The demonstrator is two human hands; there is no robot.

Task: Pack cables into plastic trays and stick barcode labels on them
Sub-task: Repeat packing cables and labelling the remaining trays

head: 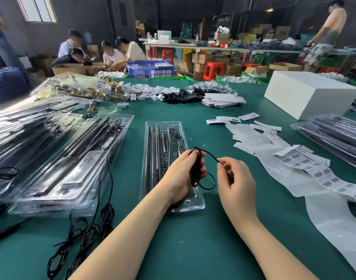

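Cable coil upright in left hand, right hand seemingly pinching its strand, tray lengthwise beneath.

Bare mat nr front; tray stacks L, label strips R.

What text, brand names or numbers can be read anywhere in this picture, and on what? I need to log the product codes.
None can be read.
Barcode label strip: bars and print lines show, too blurred to read.
Loose white labels: dark marks only, too small.
White box: no print visible.
Clear plastic tray under the hands: no legible marking.
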